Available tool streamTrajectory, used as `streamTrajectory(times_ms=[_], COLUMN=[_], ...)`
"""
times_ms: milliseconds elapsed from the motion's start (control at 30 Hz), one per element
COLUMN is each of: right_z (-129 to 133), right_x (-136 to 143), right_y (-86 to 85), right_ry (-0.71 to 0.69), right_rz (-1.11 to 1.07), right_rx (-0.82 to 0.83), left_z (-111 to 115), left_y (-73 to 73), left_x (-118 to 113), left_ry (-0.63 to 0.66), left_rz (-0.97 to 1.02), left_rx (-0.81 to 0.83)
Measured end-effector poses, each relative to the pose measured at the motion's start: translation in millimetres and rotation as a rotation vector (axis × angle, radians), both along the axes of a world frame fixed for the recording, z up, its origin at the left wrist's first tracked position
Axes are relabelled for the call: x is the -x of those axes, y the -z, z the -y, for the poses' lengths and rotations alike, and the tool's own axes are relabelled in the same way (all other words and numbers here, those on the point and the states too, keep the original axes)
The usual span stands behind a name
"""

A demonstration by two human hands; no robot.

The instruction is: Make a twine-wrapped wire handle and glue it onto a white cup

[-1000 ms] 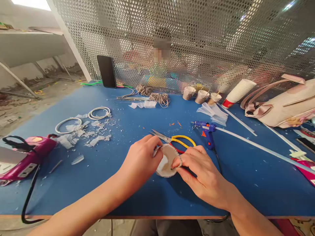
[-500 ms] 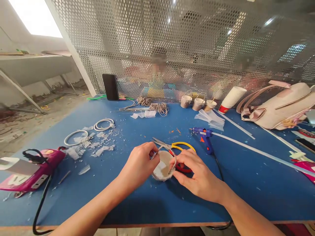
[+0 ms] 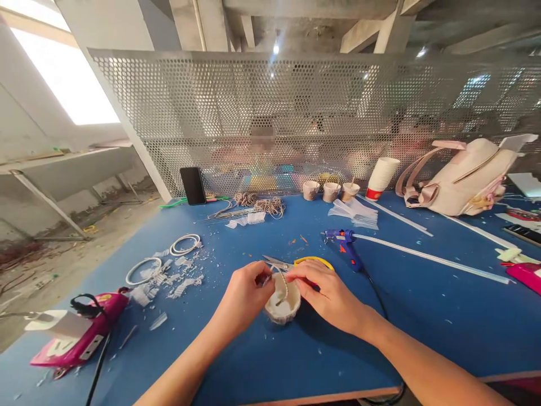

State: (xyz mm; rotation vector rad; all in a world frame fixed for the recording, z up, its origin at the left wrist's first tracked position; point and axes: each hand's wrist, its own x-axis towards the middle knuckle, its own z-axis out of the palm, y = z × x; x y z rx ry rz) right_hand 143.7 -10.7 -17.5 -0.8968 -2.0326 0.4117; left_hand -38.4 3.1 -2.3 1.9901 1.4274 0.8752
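Note:
A small whitish cup [image 3: 283, 316] stands on the blue table between my hands. A twisted cord [image 3: 284, 287] hangs down into it. My left hand [image 3: 249, 287] is closed at the cup's upper left, pinching the cord near its end. My right hand [image 3: 316, 285] is at the cup's upper right, its thumb and fingertips closed beside the cord; whether they grip it is unclear. Just behind the hands lie scissors [image 3: 313, 261] with yellow on the handle, partly covered by my right hand.
A blue glue gun [image 3: 347, 248] with a long glue stick lies right. White rings [image 3: 143, 271] and scraps are left, near a pink power strip [image 3: 80, 338]. Cord bundles [image 3: 270, 207], wrapped cups [image 3: 331, 192], a cup stack [image 3: 382, 177] and a bag [image 3: 469, 177] stand behind.
The view has tilted upward. My right hand has moved from the cup's right rim to its upper rim, closer to my left hand. The cord now hangs inside the cup.

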Motion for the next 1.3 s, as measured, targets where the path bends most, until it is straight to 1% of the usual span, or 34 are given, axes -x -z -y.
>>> streamTrajectory(times_ms=[133, 333, 567, 667, 767, 933, 1067, 1300], right_z=[-11, -27, -36, -36, -36, -38, -39, -38], right_x=[7, 21, 24, 22, 20, 17, 15, 13], right_y=[0.6, -3.2, -8.8, -9.1, -6.7, -1.9, -2.5, -7.3], right_ry=[0.08, 0.012, 0.011, -0.01, -0.041, -0.072, -0.107, -0.133], right_rz=[0.0, 0.072, 0.22, 0.218, 0.194, 0.165, 0.15, 0.21], right_rx=[0.005, -0.073, -0.115, -0.133, -0.184, -0.204, -0.24, -0.309], left_z=[0, -2, -2, -3, -4, -5, -4, -2], left_y=[1.5, 3.4, 6.0, 2.4, -3.7, -10.7, -12.9, -14.5], left_x=[-2, -3, -1, 1, 5, 12, 12, 9], left_ry=[-0.013, -0.034, -0.068, -0.047, 0.006, 0.071, 0.071, 0.065], left_rz=[-0.026, -0.045, 0.02, 0.081, 0.123, 0.153, 0.137, 0.06], left_rx=[-0.047, -0.057, 0.015, 0.088, 0.164, 0.236, 0.24, 0.154])
